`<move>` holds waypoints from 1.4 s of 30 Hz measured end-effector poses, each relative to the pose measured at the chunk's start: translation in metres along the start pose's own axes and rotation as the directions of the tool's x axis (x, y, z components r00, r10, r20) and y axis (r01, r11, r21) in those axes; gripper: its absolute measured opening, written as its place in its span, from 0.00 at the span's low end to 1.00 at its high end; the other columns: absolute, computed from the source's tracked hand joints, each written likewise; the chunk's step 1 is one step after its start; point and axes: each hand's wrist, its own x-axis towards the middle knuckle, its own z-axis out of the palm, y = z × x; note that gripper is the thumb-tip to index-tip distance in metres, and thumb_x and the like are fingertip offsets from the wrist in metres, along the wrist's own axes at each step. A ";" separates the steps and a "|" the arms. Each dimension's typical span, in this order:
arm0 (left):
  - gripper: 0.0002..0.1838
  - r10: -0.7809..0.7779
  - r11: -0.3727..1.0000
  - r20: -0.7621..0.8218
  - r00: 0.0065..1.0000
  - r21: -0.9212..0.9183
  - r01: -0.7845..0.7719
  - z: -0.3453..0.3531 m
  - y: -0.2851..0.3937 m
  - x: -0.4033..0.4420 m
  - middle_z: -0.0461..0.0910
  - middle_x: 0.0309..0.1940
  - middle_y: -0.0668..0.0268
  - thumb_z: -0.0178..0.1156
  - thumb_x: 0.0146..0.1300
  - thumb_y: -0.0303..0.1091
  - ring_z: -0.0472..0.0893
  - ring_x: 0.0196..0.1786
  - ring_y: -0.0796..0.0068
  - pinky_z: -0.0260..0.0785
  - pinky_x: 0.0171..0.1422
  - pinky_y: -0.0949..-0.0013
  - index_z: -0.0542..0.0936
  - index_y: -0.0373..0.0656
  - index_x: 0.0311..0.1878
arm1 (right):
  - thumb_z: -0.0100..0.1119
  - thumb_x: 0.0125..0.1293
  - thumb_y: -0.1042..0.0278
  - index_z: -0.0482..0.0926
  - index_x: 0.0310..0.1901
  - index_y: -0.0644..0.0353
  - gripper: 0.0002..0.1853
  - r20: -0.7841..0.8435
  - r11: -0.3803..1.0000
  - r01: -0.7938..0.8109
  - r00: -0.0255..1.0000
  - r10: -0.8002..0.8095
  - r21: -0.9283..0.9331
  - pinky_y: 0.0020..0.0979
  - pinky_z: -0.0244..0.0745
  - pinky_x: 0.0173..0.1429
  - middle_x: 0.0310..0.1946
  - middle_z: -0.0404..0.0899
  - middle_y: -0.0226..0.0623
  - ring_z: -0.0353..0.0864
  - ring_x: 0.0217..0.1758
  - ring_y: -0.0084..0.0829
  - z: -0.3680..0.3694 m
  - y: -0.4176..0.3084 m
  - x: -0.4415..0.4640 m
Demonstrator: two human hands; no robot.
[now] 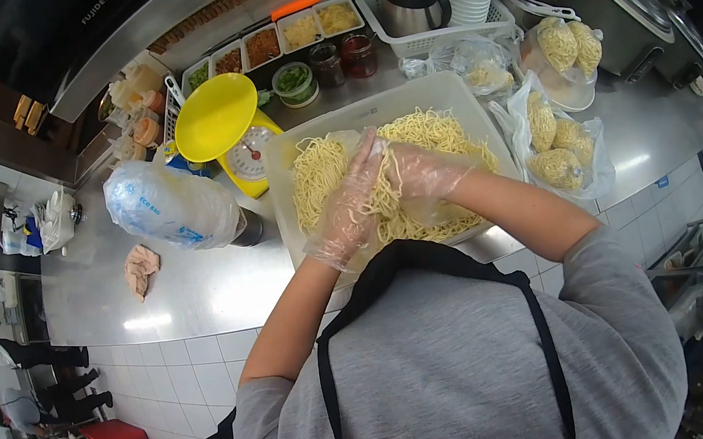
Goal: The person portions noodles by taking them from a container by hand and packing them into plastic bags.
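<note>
My left hand (pixel 352 208), in a clear plastic glove, is at the middle of a translucent plastic tub (pixel 286 216), its fingers pressed together against noodles. Facing it, my gloved right hand (pixel 428 172) is closed around a bunch of the same noodles (pixel 384 196), which hang down between both hands. More yellow noodles (pixel 424 129) lie loose in the tub, on both sides of my hands. Part of each palm is hidden by the noodles and the shiny gloves.
A yellow scale (pixel 246 153) and a roll of plastic bags (pixel 172 205) stand left of the tub. Bagged noodles (pixel 556 161) lie to its right. Behind are topping trays (pixel 262 48), jars (pixel 359 57) and a basket (pixel 412 44). A pink cloth (pixel 141 271) lies at left. Other people stand far left.
</note>
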 end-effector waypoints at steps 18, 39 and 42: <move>0.39 -0.244 0.934 -0.157 0.957 -0.305 0.188 -0.025 0.009 0.022 0.53 0.69 0.53 0.46 0.47 0.15 0.51 0.73 0.60 0.43 0.74 0.68 0.58 0.40 0.68 | 0.45 0.65 0.46 0.63 0.64 0.58 0.31 -0.389 0.812 0.158 0.917 0.091 0.562 0.37 0.58 0.68 0.63 0.63 0.48 0.63 0.66 0.41 -0.018 0.006 -0.037; 0.36 -0.623 0.332 0.203 0.755 -0.805 0.491 -0.062 0.061 0.011 0.65 0.61 0.61 0.53 0.54 0.19 0.76 0.47 0.74 0.71 0.49 0.72 0.58 0.43 0.68 | 0.54 0.55 0.73 0.63 0.56 0.56 0.25 -0.716 0.447 0.619 0.695 0.071 0.646 0.30 0.69 0.54 0.47 0.72 0.40 0.73 0.49 0.31 -0.020 0.005 -0.045; 0.36 -0.509 0.320 0.148 0.848 -0.882 0.346 -0.039 0.039 0.010 0.69 0.58 0.63 0.61 0.51 0.23 0.76 0.51 0.70 0.70 0.53 0.70 0.62 0.43 0.66 | 0.57 0.55 0.64 0.64 0.55 0.54 0.25 -0.454 0.645 0.334 0.891 0.023 0.688 0.33 0.71 0.51 0.42 0.75 0.46 0.77 0.43 0.35 -0.049 -0.008 -0.042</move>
